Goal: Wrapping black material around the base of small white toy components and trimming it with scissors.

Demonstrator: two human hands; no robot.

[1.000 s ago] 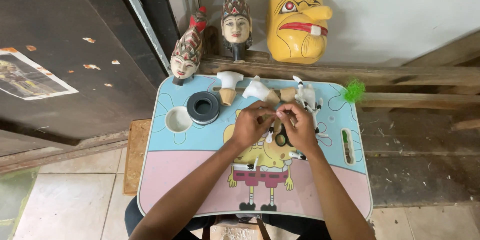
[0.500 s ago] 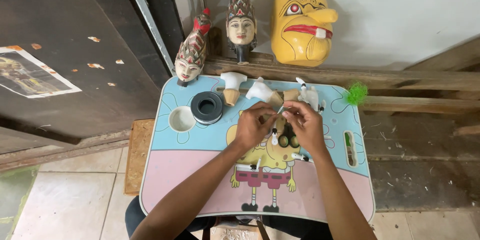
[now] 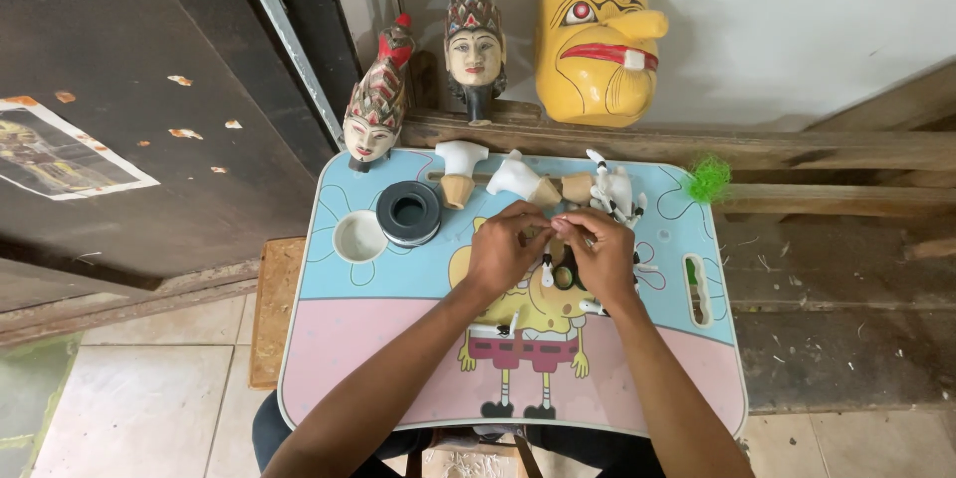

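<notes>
Both hands are up over the middle of the little lap table (image 3: 329, 358), the blue and pink one with a yellow cartoon character printed on it. The left hand (image 3: 501, 251) and right hand (image 3: 597, 257) meet fingertip to fingertip, pinched together on something tiny between them, too small to make out. A small white piece with a dark tip (image 3: 546, 272) hangs just below where the fingers meet, and I can't tell which hand actually has it.

Along the far edge of the table lie a few white and tan carved wooden pieces (image 3: 460, 171), with a cluster of small white parts (image 3: 615, 189) just behind the right hand. To the left sit a round black roll (image 3: 408, 212) and, beside it, the table's white cup recess (image 3: 359, 237). A tuft of bright green fiber (image 3: 708, 179) sits near the table's far right corner.

Behind the table, on a wooden beam, there are 2 painted puppet heads with tall ornate crowns (image 3: 373, 110) (image 3: 473, 35), and a big yellow mask (image 3: 596, 45) leans on the white wall.
</notes>
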